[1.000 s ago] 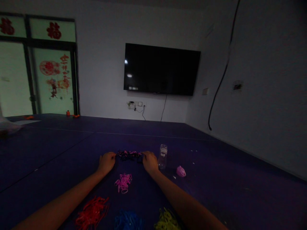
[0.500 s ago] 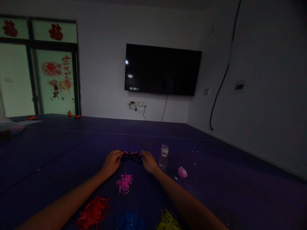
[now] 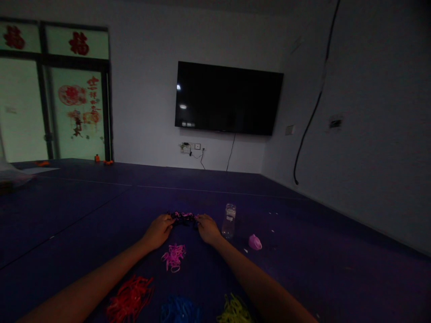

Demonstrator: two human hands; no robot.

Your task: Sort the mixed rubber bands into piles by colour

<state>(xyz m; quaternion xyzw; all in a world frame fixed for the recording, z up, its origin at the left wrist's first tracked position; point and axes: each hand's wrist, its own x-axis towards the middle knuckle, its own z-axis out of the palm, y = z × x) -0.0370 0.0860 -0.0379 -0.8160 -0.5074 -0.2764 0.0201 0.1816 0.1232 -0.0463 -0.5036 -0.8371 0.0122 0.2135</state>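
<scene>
A loose heap of black and pink rubber bands (image 3: 184, 219) lies on the dark mat in front of me. My left hand (image 3: 159, 231) is at its left end, fingers curled and closed on the bands. From the right end my right hand (image 3: 208, 229) grips the heap the same way, its fingertips partly hidden among the bands. Nearer to me, between my forearms, is a small pile of pink bands (image 3: 174, 257). Closer still are a red pile (image 3: 130, 298), a blue pile (image 3: 180, 309) and a yellow-green pile (image 3: 235, 309), the last two cut off by the frame.
A clear bottle (image 3: 229, 221) stands upright just right of my right hand. Beyond it lies a small pink object (image 3: 255, 242), with white scraps around. The dark purple mat (image 3: 111, 197) reaches the wall, where a television (image 3: 229, 98) hangs. Orange items (image 3: 107, 162) sit by the door.
My left hand has shifted slightly down, and more of the bands show beyond its fingertips. The right hand has moved a little left. The piles, bottle and pink object stay put.
</scene>
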